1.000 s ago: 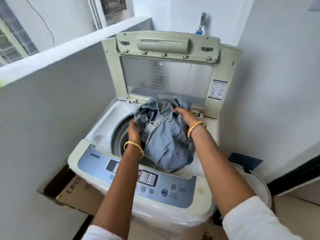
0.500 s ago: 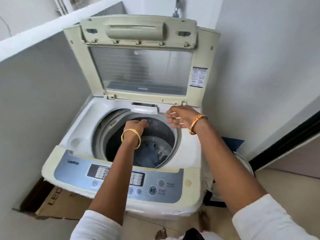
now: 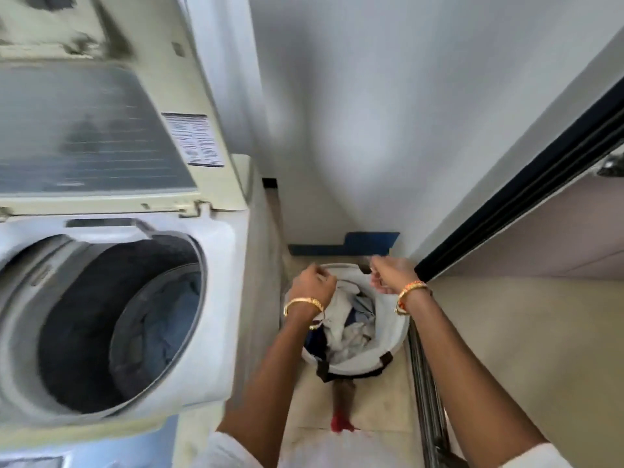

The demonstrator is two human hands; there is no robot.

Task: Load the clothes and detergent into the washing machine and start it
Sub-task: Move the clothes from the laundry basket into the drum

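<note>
The top-loading washing machine point(image 3: 219, 298) stands at the left with its lid point(image 3: 101, 130) raised. Blue denim clothing point(image 3: 175, 319) lies down in the drum. On the floor to the machine's right sits a white laundry basket point(image 3: 398, 336) holding white, pale blue and dark clothes point(image 3: 351, 325). My left hand point(image 3: 312, 285) hovers over the basket's left rim, right above a white garment. My right hand point(image 3: 391, 273) is at the far right rim. Both hands point downward with fingers curled, and the backs of the hands hide what they touch. No detergent is in view.
The basket sits in a narrow strip of floor between the machine and a sliding door's metal track point(image 3: 425, 383) and dark frame point(image 3: 523, 184). A blue object point(image 3: 368, 241) lies against the wall behind the basket. My foot point(image 3: 344, 400) is just in front of it.
The denim bundle went from my hands into the drum. Both hands then left the machine and swung right and down to the laundry basket, and the view turned with them.
</note>
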